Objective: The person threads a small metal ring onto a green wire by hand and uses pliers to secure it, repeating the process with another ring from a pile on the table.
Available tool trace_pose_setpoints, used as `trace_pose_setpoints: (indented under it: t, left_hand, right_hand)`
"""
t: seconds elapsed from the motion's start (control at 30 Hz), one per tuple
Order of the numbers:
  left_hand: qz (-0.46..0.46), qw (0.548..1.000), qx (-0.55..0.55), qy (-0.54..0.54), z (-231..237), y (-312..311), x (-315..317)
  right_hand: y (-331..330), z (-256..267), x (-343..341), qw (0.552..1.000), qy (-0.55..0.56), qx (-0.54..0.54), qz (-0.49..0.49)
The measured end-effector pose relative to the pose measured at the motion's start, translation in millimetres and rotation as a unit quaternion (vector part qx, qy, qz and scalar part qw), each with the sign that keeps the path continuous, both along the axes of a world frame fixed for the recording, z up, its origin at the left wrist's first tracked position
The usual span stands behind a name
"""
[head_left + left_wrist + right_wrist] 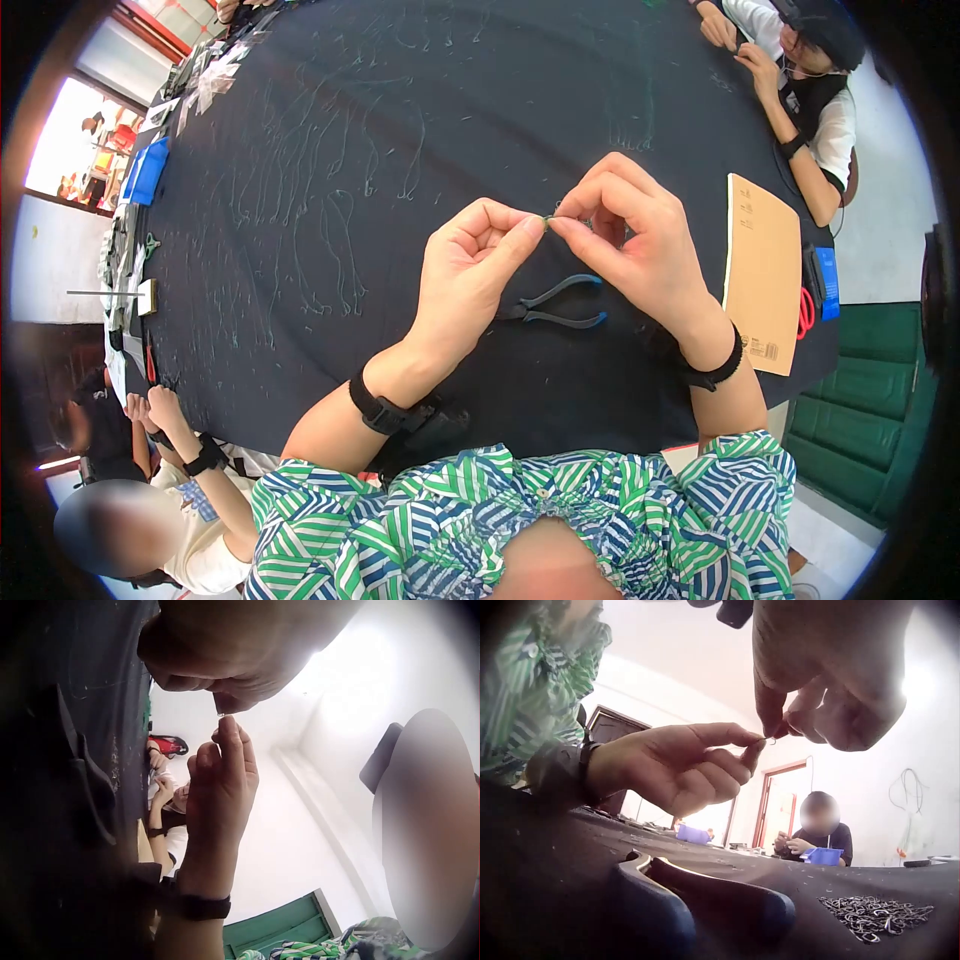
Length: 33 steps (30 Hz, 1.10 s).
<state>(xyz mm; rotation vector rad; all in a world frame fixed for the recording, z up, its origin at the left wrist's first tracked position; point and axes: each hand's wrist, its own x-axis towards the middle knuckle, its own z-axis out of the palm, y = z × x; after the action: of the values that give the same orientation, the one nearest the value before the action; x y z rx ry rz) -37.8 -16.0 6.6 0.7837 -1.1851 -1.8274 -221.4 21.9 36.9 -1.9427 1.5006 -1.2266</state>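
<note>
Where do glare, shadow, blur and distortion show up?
Head: fisheye bowing of the black tablecloth's edge, dark corners; left wrist: white glare at upper right, near left hand in shadow; right wrist: glare at upper right, near right hand dark against it, close pliers slightly soft.

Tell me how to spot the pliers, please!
Find the black cloth; in the head view, look below and between the left hand and right hand. The pliers lie there; unlike the tan book, they have two spread handles with blue tips.
</note>
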Motion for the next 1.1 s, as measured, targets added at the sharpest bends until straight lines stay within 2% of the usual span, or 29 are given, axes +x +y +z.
trace_pose_setpoints:
  t: [0.2, 0.43, 0.7, 1.1]
  left_hand:
    - [-0.015, 0.999, 0.046, 0.000, -6.5, -3.0, 3.4]
    - [-0.050, 0.998, 0.029, 0.003, -1.4, 1.0, 2.8]
    - [-0.071, 0.997, 0.025, 0.006, 3.1, 1.2, 3.3]
    - [-0.068, 0.995, 0.045, -0.051, 0.1, -3.4, 7.1]
  right_hand:
    - [-0.3, 5.5, -9.5, 1.000, 0.002, -0.004, 0.014]
    - [1.8, 5.2, -4.0, 0.998, 0.019, -0.008, 0.067]
    - [2.3, 7.0, -6.6, 0.997, 0.026, 0.012, 0.069]
    - [1.3, -0.6, -8.3, 0.997, 0.023, 0.025, 0.074]
